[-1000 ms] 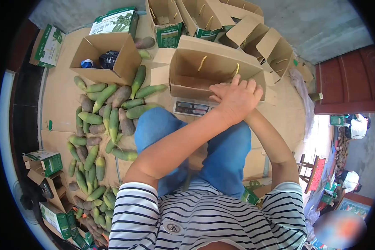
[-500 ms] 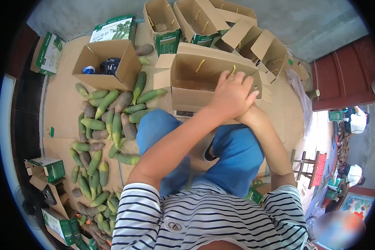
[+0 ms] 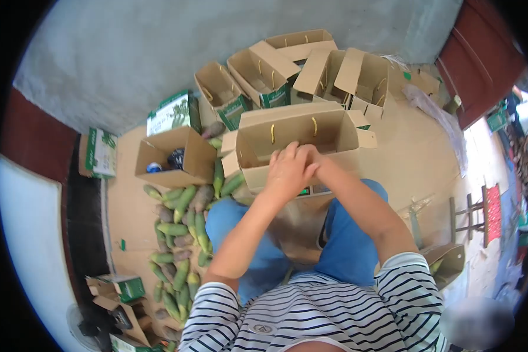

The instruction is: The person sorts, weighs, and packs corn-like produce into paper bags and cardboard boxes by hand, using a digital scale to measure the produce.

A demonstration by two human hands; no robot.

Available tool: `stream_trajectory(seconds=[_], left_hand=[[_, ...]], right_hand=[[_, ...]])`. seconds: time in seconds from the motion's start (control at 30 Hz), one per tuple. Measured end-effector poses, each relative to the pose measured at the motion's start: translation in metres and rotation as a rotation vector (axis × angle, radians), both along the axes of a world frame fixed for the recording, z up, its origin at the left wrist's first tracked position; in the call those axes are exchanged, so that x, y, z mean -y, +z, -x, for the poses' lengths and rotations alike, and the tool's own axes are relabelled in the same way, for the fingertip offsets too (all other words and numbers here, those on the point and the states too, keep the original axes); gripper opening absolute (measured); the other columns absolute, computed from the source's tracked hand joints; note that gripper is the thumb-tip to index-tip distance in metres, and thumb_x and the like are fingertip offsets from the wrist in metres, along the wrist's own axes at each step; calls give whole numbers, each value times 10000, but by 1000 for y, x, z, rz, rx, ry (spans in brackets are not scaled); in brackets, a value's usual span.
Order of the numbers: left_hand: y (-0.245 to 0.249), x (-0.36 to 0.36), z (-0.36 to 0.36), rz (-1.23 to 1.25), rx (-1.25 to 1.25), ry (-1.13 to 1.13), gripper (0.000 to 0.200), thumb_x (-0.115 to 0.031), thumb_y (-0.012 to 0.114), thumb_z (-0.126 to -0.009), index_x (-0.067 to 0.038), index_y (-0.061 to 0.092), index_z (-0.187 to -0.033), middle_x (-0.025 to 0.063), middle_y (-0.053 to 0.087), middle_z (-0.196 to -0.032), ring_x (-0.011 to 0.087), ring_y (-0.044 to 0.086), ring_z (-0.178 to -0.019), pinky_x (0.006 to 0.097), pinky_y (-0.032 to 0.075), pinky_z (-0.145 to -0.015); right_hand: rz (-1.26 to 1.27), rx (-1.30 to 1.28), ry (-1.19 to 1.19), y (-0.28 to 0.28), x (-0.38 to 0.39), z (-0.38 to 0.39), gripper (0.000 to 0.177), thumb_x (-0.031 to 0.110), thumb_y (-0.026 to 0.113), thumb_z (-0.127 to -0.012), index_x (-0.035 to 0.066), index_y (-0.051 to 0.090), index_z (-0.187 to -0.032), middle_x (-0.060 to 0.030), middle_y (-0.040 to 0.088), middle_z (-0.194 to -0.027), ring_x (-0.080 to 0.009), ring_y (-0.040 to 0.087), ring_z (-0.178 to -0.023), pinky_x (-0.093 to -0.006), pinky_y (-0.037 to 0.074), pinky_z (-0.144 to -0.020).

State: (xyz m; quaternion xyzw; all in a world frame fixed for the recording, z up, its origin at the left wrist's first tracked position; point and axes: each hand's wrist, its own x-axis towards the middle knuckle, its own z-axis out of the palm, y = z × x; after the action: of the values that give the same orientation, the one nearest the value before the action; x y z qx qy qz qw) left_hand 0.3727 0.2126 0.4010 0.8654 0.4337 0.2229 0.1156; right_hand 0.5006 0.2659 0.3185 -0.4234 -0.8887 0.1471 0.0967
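Observation:
My left hand [image 3: 284, 173] and my right hand [image 3: 311, 158] are pressed together over the front wall of a long, open cardboard box [image 3: 258, 174]. The left fingers are bent around the right hand, and the right fingers are mostly hidden. Two yellow rope handles show on the box's back wall, and its side flaps stand out. Under its front edge a scale's small green display [image 3: 304, 191] peeks out. Green radishes [image 3: 183, 200] and darker, purplish ones [image 3: 202, 198] lie in a pile beside my left knee.
Several open cartons [image 3: 258, 69] with yellow handles stand along the wall. A brown box [image 3: 196, 157] with dark and blue items is to the left. Plastic film [image 3: 440, 126] and a red-topped stool [image 3: 493, 212] lie right; a fan [image 3: 88, 322] stands lower left.
My view has tilted up and turned. My joined hands have moved left along the box, from its right end towards the middle of its front wall.

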Motion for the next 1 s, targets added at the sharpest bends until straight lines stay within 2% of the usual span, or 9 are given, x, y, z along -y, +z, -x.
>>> stream_trajectory(seconds=[0.13,0.17,0.3,0.5,0.6,0.77,0.87,0.97,1.0], left_hand=[[21,19,34,218,-164,-16,433,-273,604,-836,-29,512,-1181,192,510,-1203,373,484,-1112,424,379,-944],[20,27,43,212,-169,-10,432,-266,615,-829,-26,515,-1175,191,518,-1191,371,490,-1104,421,384,-938],[35,69,71,179,-104,35,420,-242,639,-815,-18,530,-1153,193,535,-1168,363,507,-1080,420,390,-928],[55,104,116,5,-138,356,410,-220,653,-807,-14,541,-1144,200,521,-1196,383,503,-1072,420,395,-926],[47,113,132,54,-181,428,419,-230,643,-813,-19,540,-1160,195,515,-1200,367,472,-1116,433,355,-958],[27,115,136,-59,-201,380,402,-229,637,-812,-20,545,-1143,176,515,-1197,346,455,-1140,441,332,-972],[27,109,134,-92,-160,368,388,-214,644,-797,-22,553,-1122,166,523,-1181,343,459,-1132,445,335,-962],[26,106,136,-79,-127,329,400,-201,653,-784,-15,553,-1124,154,529,-1191,337,477,-1119,448,349,-958],[23,103,144,7,49,267,400,-197,651,-790,-11,550,-1130,151,533,-1191,327,485,-1115,441,357,-955]], right_hand=[[177,416,-128,-4,-10,9,212,157,621,-766,108,705,-955,-95,674,-1017,-247,637,-978,-367,508,-785],[207,437,-90,-2,-11,5,214,143,615,-767,81,704,-952,-117,673,-1011,-264,639,-968,-384,510,-772],[197,408,-120,1,-8,-5,208,111,592,-777,71,704,-948,-123,672,-1007,-270,640,-962,-389,513,-761],[207,405,-95,0,-10,-6,209,95,565,-790,51,699,-944,-138,668,-1008,-283,642,-947,-393,517,-747],[200,388,-97,-3,-10,-5,212,92,560,-789,41,697,-943,-150,665,-1003,-297,644,-932,-405,520,-733],[185,395,-94,-13,-22,-10,227,91,535,-793,23,689,-945,-153,666,-983,-309,644,-922,-421,521,-726],[162,445,-94,-13,-25,-15,224,95,523,-794,57,692,-935,-139,670,-953,-308,643,-915,-425,519,-728],[94,349,-78,-19,-24,-22,164,160,616,-740,82,675,-873,-161,653,-845,-334,630,-842,-443,496,-707],[94,323,-78,-18,-23,-24,158,165,624,-740,78,664,-866,-161,650,-842,-337,626,-839,-447,492,-705]])
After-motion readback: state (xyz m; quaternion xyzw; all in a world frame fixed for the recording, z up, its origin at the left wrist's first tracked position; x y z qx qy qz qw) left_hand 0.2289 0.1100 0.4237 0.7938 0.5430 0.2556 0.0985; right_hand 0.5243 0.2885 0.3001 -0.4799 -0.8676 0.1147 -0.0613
